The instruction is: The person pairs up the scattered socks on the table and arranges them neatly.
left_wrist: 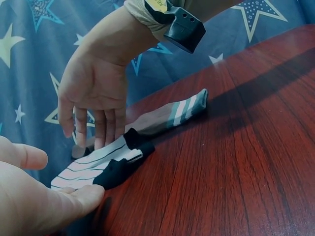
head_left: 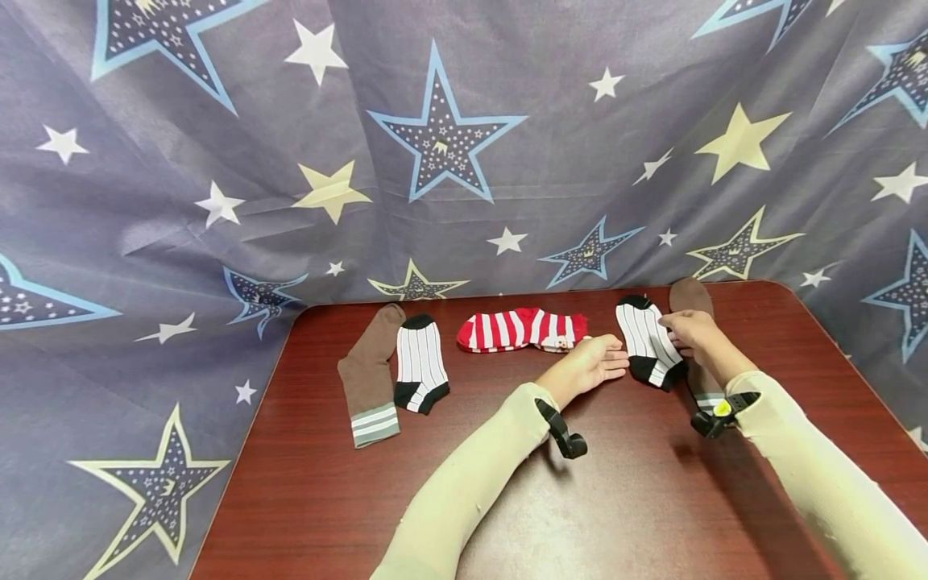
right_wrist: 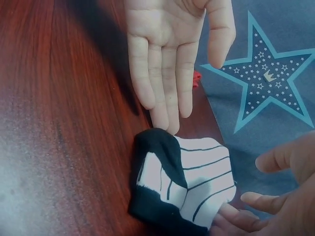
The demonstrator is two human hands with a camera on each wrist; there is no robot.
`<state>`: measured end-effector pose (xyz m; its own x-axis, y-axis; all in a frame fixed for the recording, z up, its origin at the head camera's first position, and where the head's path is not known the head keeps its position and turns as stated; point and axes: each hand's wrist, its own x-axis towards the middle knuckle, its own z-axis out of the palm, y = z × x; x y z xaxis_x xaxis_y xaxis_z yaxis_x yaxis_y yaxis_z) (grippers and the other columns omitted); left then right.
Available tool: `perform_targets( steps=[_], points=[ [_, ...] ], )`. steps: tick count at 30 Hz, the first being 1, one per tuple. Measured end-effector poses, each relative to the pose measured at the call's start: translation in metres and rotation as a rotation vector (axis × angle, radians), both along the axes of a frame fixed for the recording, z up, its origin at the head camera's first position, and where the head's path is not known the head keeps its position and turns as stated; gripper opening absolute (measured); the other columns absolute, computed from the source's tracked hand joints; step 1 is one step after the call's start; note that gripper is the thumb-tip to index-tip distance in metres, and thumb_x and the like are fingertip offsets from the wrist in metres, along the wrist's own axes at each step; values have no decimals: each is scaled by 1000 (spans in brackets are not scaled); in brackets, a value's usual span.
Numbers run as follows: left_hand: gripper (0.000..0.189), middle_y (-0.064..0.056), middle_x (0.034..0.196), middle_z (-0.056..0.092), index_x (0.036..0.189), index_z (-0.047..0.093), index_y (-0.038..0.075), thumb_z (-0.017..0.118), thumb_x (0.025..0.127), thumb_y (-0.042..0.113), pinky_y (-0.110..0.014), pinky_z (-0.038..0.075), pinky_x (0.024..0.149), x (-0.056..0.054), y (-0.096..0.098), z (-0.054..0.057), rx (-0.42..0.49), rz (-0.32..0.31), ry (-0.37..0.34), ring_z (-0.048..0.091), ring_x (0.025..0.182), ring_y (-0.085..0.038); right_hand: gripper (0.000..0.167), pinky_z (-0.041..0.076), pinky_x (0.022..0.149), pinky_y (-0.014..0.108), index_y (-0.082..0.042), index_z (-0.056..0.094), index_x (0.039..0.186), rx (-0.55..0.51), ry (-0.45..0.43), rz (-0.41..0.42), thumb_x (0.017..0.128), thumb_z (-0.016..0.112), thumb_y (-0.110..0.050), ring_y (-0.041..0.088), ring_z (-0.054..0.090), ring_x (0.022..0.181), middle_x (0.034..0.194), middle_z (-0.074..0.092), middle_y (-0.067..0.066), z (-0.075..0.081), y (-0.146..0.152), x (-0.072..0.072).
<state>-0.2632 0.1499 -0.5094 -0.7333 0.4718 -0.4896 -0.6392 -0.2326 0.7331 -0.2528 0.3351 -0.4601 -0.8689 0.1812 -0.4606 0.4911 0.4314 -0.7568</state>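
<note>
A white ankle sock (head_left: 648, 334) with thin dark stripes and black toe, heel and cuff lies at the right of the table between my two hands. My left hand (head_left: 589, 364) is at its left side, fingers straight and palm turned toward it. At the opposite side is my right hand (head_left: 698, 334); in the right wrist view its fingertips (right_wrist: 236, 219) reach the sock's edge, thumb apart. Beneath the right hand and wrist lies a brown sock (head_left: 690, 295), partly hidden, its grey-and-white banded cuff toward me. A red-and-white striped pair of socks (head_left: 522, 330) lies just beyond the left hand.
On the left of the reddish wood table (head_left: 312, 507) lie another brown sock (head_left: 367, 370) with a banded cuff and a matching white striped ankle sock (head_left: 421, 358), side by side. A grey star-patterned cloth (head_left: 464, 234) hangs along the table's back edge.
</note>
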Motion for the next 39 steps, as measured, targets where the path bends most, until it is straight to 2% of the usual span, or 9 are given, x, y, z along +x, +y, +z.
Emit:
perform_targets(
  steps=[4, 9, 14, 25, 30, 33, 35, 38, 39],
  points=[
    [45, -38, 145, 47, 136, 47, -17, 46, 97, 6, -54, 37, 120, 1, -1, 0, -4, 3, 3, 46, 139, -50, 54, 54, 95, 46, 13, 36, 143, -17, -6, 2, 104, 43, -23, 20, 64, 88, 94, 63, 10, 2, 1, 1],
    [44, -38, 145, 47, 134, 48, -18, 46, 96, 5, -54, 36, 120, 1, -3, -1, 13, 11, -8, 46, 140, -49, 50, 57, 77, 34, 13, 41, 136, -66, -32, -12, 103, 45, -24, 8, 61, 71, 76, 60, -4, 0, 1, 2],
    [42, -38, 144, 49, 132, 49, -17, 47, 96, 4, -53, 37, 120, 0, -3, -3, 8, 24, -12, 46, 139, -49, 32, 58, 70, 29, 7, 48, 118, -126, -45, -27, 101, 47, -20, 6, 62, 67, 74, 59, -4, -4, 0, 4],
    [41, -37, 146, 47, 132, 50, -16, 46, 98, 6, -54, 37, 120, 3, -5, -2, -11, 22, 2, 45, 141, -48, 22, 56, 69, 23, 1, 53, 111, -136, -32, 0, 99, 58, -17, 2, 58, 71, 76, 57, -10, -9, -2, 3],
    [43, -38, 146, 46, 135, 48, -17, 46, 99, 6, -53, 37, 120, 3, -6, -2, -13, 21, 5, 44, 142, -47, 23, 53, 72, 20, -1, 52, 115, -236, -24, 28, 101, 53, -19, 0, 57, 77, 79, 58, -16, -8, 0, 3],
    [42, -38, 147, 45, 134, 48, -17, 46, 99, 6, -55, 35, 121, 4, -5, -2, -17, 27, 6, 43, 142, -48, 15, 53, 73, 20, -6, 57, 108, -331, -41, 31, 102, 51, -18, 0, 60, 76, 78, 62, -18, -9, 0, 2],
    [42, -38, 146, 45, 134, 48, -16, 46, 99, 6, -56, 34, 121, 2, -3, -5, -25, 33, 7, 43, 142, -48, 13, 54, 71, 20, -11, 60, 97, -392, -55, 27, 103, 50, -17, 0, 61, 74, 76, 64, -17, -11, 0, 1],
    [38, -35, 144, 48, 129, 51, -14, 50, 97, 6, -56, 36, 120, -1, 2, -12, -63, 50, 33, 47, 139, -46, 23, 55, 69, 21, -18, 61, 85, -443, -80, 29, 103, 48, -16, 1, 63, 71, 73, 65, -15, -15, -1, 1],
    [36, -35, 140, 51, 124, 54, -13, 54, 95, 8, -56, 41, 116, -8, 4, -25, -53, 48, 49, 51, 135, -47, 23, 55, 69, 21, -18, 61, 84, -444, -83, 30, 103, 48, -16, 1, 63, 71, 73, 65, -14, -16, -2, 1]
  ],
)
